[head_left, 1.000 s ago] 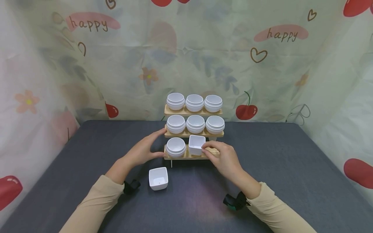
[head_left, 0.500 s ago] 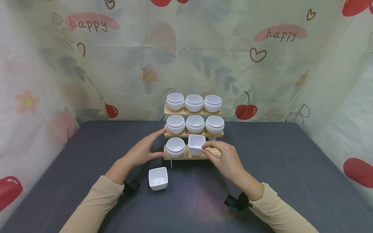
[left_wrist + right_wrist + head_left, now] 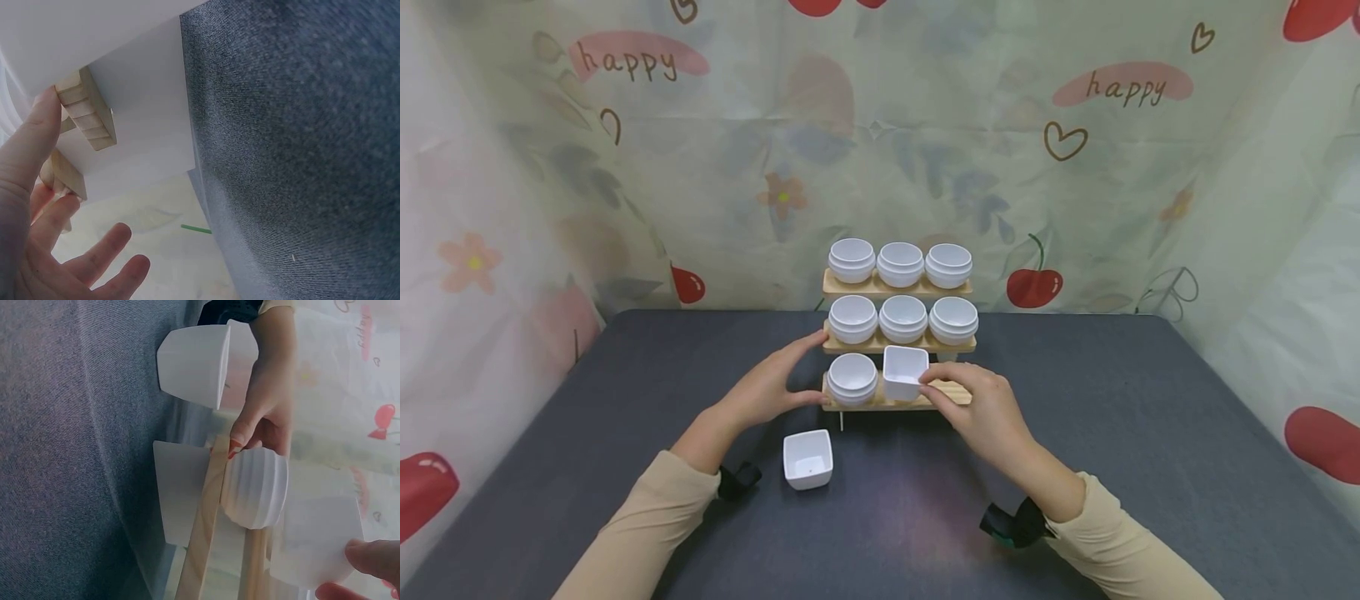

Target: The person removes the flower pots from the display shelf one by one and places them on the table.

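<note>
My right hand (image 3: pixel 985 408) pinches the right side of a white square bowl (image 3: pixel 906 373) between thumb and fingertips. In the right wrist view this square bowl (image 3: pixel 315 540) appears raised over the wooden board (image 3: pixel 203 519) of the lowest tier. A white round ribbed bowl (image 3: pixel 852 379) occupies that tier's left end. At the left side of the three-tier rack (image 3: pixel 880 406), my left hand (image 3: pixel 767 387) is spread. Its thumb touches the lowest board's end and its fingers reach the middle one, as the left wrist view (image 3: pixel 81 256) also shows.
Another white square bowl (image 3: pixel 808 460) stands on the dark cloth-covered table (image 3: pixel 700 533), in front of the rack's left end. White round bowls (image 3: pixel 901 265) fill the top and middle tiers. A patterned curtain (image 3: pixel 880 167) hangs behind and at both sides.
The square bowl in my right hand has shifted very slightly left, and the right wrist has dropped a little. The left hand keeps its place at the rack.
</note>
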Available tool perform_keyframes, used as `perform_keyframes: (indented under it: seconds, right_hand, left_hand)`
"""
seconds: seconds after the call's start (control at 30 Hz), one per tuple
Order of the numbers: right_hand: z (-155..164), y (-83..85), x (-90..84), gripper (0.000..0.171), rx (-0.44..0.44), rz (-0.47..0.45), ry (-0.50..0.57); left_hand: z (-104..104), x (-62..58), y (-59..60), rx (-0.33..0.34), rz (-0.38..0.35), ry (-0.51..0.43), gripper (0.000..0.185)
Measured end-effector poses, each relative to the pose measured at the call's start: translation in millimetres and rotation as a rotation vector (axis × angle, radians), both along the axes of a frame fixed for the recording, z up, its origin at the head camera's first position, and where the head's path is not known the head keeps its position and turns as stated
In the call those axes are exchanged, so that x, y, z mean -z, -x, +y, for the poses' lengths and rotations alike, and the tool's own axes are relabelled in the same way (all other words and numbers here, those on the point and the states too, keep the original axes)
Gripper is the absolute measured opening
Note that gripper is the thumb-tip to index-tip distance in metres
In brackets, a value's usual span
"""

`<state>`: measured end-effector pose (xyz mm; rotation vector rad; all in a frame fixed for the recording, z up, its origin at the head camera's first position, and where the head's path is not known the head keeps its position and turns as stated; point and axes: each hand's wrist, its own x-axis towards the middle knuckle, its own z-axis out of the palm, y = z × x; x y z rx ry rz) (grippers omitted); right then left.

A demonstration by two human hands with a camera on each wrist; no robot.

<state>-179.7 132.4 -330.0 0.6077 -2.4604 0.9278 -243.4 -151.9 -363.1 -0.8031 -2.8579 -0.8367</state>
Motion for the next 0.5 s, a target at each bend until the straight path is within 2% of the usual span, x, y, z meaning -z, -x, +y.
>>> perform_keyframes:
  seconds: [0.5]
  right_hand:
    - [0.6,-8.0,-2.2,0.014,-0.04,0.005,0.008]
  left_hand:
    - [0.1,-0.8,-0.4,-0.008,-0.012,0.0,0.09]
